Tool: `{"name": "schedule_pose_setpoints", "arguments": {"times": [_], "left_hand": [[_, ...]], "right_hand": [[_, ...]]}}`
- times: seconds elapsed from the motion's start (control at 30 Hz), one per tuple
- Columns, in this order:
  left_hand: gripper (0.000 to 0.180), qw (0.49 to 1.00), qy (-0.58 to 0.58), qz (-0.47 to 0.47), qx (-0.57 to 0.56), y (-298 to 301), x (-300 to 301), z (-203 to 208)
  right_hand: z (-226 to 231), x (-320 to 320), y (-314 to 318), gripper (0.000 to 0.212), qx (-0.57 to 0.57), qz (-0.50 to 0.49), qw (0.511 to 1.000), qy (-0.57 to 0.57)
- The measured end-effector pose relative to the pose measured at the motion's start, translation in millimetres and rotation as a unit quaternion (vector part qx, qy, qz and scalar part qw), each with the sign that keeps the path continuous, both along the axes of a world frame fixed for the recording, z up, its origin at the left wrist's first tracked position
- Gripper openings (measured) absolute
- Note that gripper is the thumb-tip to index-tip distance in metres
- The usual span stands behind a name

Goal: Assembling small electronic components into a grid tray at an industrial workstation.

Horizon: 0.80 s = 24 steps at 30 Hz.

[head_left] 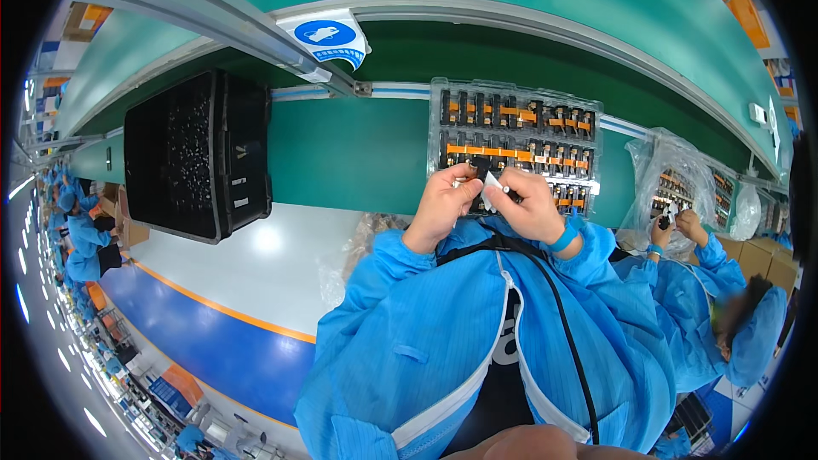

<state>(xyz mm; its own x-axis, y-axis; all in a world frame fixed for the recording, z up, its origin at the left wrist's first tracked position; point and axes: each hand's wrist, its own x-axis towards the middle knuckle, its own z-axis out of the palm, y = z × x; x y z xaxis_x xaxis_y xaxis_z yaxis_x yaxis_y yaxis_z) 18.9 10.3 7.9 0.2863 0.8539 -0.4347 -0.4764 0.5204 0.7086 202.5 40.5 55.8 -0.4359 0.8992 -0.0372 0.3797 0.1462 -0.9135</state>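
Note:
Both hands meet just over the near edge of a clear plastic tray (435, 123). Rows of small black parts with orange strips (486, 152) fill the tray. My left hand (443, 204) is closed in a pinch on a small black part (481, 165), whose details are too small to make out. My right hand (530, 206), with a blue band at the wrist, pinches a small white piece (492, 189) close against that part. Fingers partly cover both things.
A large black bin (243, 153) stands on the green bench (349, 153) to the left. A metal post (213, 8) slants down near it. At right, a co-worker's hands (686, 226) work beside a bagged tray (682, 170).

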Motion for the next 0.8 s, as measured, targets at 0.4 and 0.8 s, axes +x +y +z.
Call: {"name": "schedule_pose_setpoints", "arguments": {"times": [0.4,0.8], "left_hand": [[0.010,0.944,0.286,0.075,0.146,-2.5,18.2,8.7],[0.011,0.927,0.319,0.164,0.113,8.8,12.8,1.1]], "right_hand": [[3.4,-5.8,-6.6,0.015,0.113,0.003,0.994,-0.001],[12.1,-11.5,-12.1,0.021,0.216,0.074,0.973,-0.018]]}}
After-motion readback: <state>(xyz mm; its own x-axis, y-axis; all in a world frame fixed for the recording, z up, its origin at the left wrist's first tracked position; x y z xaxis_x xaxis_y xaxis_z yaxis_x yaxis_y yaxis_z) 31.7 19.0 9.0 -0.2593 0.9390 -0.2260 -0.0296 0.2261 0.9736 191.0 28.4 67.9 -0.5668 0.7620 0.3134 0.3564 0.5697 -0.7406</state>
